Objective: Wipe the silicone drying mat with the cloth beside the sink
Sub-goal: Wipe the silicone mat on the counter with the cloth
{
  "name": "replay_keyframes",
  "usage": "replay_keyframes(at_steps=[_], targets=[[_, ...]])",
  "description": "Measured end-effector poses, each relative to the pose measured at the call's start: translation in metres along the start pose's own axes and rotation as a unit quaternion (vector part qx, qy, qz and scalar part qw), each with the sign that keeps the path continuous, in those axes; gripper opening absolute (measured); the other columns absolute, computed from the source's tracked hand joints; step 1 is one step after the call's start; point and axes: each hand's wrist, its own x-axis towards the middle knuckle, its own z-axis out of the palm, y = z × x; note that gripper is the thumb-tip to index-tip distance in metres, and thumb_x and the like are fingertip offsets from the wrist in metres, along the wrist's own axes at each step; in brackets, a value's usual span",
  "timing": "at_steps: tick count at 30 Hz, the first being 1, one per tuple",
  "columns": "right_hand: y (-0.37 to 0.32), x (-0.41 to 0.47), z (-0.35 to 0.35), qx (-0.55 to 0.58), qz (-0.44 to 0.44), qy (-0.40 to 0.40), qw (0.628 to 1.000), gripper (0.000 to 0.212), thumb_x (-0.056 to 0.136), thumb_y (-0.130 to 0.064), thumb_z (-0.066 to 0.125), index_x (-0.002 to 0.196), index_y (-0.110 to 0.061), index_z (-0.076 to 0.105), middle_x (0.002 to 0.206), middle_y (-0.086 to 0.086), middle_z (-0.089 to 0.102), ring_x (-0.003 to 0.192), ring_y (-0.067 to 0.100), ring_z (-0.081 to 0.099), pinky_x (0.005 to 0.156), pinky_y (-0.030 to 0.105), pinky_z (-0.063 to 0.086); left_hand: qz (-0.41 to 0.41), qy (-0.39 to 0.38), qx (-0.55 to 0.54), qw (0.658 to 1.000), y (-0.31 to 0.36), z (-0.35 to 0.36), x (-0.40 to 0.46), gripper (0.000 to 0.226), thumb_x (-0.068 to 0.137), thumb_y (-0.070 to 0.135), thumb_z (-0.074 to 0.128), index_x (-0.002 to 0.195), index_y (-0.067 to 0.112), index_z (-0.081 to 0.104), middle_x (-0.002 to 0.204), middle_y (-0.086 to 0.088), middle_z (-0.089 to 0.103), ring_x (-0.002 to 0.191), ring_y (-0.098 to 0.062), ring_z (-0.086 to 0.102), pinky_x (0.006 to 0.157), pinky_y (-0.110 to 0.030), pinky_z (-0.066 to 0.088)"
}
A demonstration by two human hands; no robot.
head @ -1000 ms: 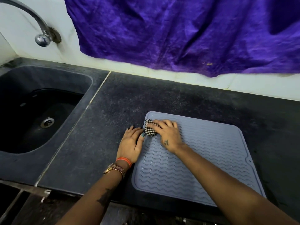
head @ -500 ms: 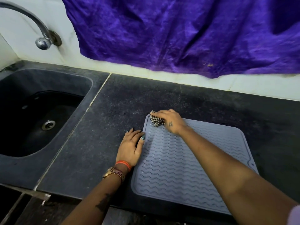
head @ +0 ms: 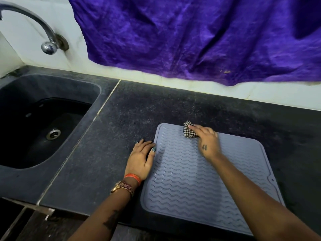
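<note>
A grey-blue silicone drying mat (head: 199,180) with wavy ridges lies flat on the dark counter, right of the sink. My right hand (head: 206,141) presses a small black-and-white checked cloth (head: 188,130) onto the mat's far edge; most of the cloth is under my fingers. Flat on the counter, my left hand (head: 141,158) rests against the mat's left edge with its fingers straight and its thumb tip on the rim.
A black sink (head: 40,122) with a steel drain is sunk into the counter at the left, with a chrome tap (head: 46,44) above it. A purple cloth (head: 199,37) hangs over the white wall behind. The dark granite counter (head: 139,108) surrounds the mat.
My right hand has slid the cloth from the mat's far left corner rightwards along the far edge. My left hand has stayed at the mat's left edge.
</note>
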Motion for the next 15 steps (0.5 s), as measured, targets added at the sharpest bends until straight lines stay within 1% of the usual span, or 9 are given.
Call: replay_keyframes(at_steps=[2, 5, 6, 8, 9, 12, 13, 15], targets=[[0.003, -0.002, 0.002, 0.003, 0.004, -0.022, 1.0, 0.066, 0.08, 0.01, 0.045, 0.134, -0.028, 0.048, 0.137, 0.0, 0.051, 0.118, 0.025, 0.043, 0.102, 0.035, 0.032, -0.001, -0.001, -0.001, 1.0, 0.0, 0.0, 0.0, 0.048, 0.089, 0.038, 0.034, 0.123, 0.014, 0.058, 0.133, -0.005, 0.054, 0.137, -0.023, 0.032, 0.116, -0.033, 0.015], [0.003, 0.019, -0.011, 0.057, -0.003, -0.059, 0.997, 0.064, 0.075, 0.012, 0.05, 0.129, -0.022, 0.055, 0.131, 0.005, 0.057, 0.117, 0.027, 0.05, 0.103, 0.036, 0.038, 0.002, -0.002, 0.001, 1.0, 0.001, -0.001, -0.001, 0.048, 0.089, 0.039, 0.034, 0.122, 0.014, 0.059, 0.134, -0.006, 0.054, 0.137, -0.023, 0.031, 0.116, -0.033, 0.015], [0.004, 0.02, -0.015, 0.068, -0.005, -0.051, 0.996, 0.064, 0.073, 0.013, 0.051, 0.127, -0.021, 0.057, 0.128, 0.007, 0.059, 0.115, 0.027, 0.053, 0.103, 0.036, 0.039, 0.002, -0.002, 0.002, 1.0, 0.001, -0.001, -0.001, 0.049, 0.089, 0.04, 0.033, 0.122, 0.014, 0.059, 0.134, -0.006, 0.054, 0.137, -0.023, 0.031, 0.116, -0.033, 0.015], [0.006, 0.006, -0.016, 0.053, 0.001, -0.028, 0.998, 0.069, 0.07, 0.014, 0.049, 0.127, -0.025, 0.057, 0.127, 0.005, 0.06, 0.11, 0.028, 0.053, 0.099, 0.04, 0.041, 0.004, 0.002, -0.001, 1.0, 0.001, -0.001, -0.001, 0.055, 0.088, 0.046, 0.029, 0.121, 0.013, 0.06, 0.133, -0.006, 0.055, 0.136, -0.024, 0.032, 0.116, -0.034, 0.016], [0.006, -0.008, -0.012, 0.035, 0.006, -0.022, 0.999, 0.071, 0.072, 0.013, 0.048, 0.129, -0.028, 0.054, 0.129, 0.003, 0.058, 0.11, 0.027, 0.05, 0.099, 0.04, 0.039, 0.005, 0.003, -0.002, 1.0, 0.001, -0.001, -0.001, 0.06, 0.087, 0.05, 0.026, 0.12, 0.014, 0.06, 0.133, -0.006, 0.055, 0.136, -0.024, 0.033, 0.116, -0.034, 0.017], [0.004, -0.038, 0.002, -0.031, -0.007, -0.032, 0.999, 0.07, 0.081, 0.006, 0.043, 0.137, -0.036, 0.041, 0.14, -0.007, 0.046, 0.121, 0.021, 0.039, 0.103, 0.035, 0.024, 0.004, 0.0, 0.002, 1.0, 0.0, -0.001, -0.001, 0.065, 0.084, 0.054, 0.023, 0.12, 0.014, 0.061, 0.133, -0.006, 0.055, 0.136, -0.025, 0.032, 0.115, -0.032, 0.016], [0.005, -0.035, 0.0, -0.027, -0.008, -0.045, 0.999, 0.069, 0.082, 0.005, 0.043, 0.137, -0.037, 0.041, 0.14, -0.008, 0.045, 0.122, 0.021, 0.037, 0.103, 0.034, 0.023, 0.005, -0.001, 0.005, 1.0, 0.0, -0.001, 0.0, 0.065, 0.085, 0.053, 0.024, 0.12, 0.013, 0.061, 0.133, -0.006, 0.055, 0.136, -0.026, 0.032, 0.115, -0.032, 0.016], [0.003, -0.024, -0.011, 0.016, -0.005, -0.076, 0.997, 0.067, 0.079, 0.005, 0.046, 0.135, -0.033, 0.046, 0.137, -0.004, 0.05, 0.121, 0.024, 0.041, 0.105, 0.035, 0.029, 0.007, -0.005, 0.013, 1.0, 0.001, -0.001, -0.001, 0.063, 0.086, 0.052, 0.025, 0.12, 0.013, 0.061, 0.134, -0.007, 0.054, 0.136, -0.027, 0.032, 0.115, -0.033, 0.016]])
